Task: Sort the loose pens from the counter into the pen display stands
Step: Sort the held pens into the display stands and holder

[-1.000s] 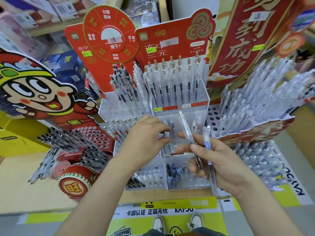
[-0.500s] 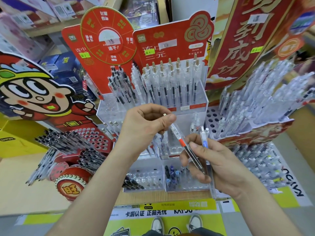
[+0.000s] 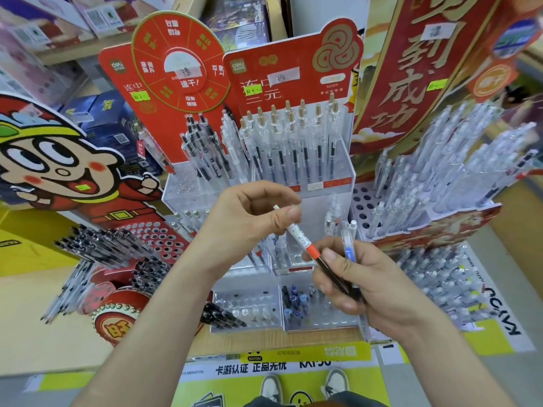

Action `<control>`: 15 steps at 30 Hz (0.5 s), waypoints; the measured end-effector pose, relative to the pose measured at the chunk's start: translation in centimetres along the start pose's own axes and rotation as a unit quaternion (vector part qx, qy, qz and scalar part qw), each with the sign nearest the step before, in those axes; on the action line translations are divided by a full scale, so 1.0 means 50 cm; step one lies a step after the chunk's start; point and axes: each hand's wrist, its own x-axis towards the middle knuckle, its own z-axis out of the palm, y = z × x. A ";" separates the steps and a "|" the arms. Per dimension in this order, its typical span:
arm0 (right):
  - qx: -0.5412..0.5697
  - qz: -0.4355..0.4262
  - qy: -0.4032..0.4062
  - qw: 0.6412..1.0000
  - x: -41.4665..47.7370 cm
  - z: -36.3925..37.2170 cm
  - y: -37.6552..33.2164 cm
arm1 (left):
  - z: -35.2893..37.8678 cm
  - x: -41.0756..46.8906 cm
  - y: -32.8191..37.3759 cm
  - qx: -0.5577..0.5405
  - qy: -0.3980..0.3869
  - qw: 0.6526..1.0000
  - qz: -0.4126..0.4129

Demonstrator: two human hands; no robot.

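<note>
Left hand (image 3: 249,220) pinches the top end of the orange-banded pen (image 3: 297,232); right hand (image 3: 377,286) grips its dark barrel and a blue pen (image 3: 348,249) (upright). Both sit before the acrylic stand (image 3: 347,164), with the packed white stand (image 3: 458,215) close at right.

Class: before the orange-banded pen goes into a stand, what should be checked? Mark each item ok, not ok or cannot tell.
1. Left hand pinches the top end of the orange-banded pen: ok.
2. Right hand free of that pen: not ok, it grips the dark lower end.
3. Blue pen held in right hand: ok.
4. Which stand it belongs in: cannot tell.
5. Clear front tray has free holes: ok.
</note>
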 end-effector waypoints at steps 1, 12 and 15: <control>0.003 0.002 0.002 1.000 -0.001 0.000 0.001 | -0.009 -0.003 0.001 0.000 -0.009 1.000 -0.003; -0.039 0.009 0.030 0.999 0.031 0.054 -0.011 | -0.160 -0.058 0.048 0.112 0.276 0.939 0.170; 0.028 0.012 0.046 0.998 0.046 0.067 -0.010 | -0.216 -0.062 0.039 0.180 0.304 0.918 0.182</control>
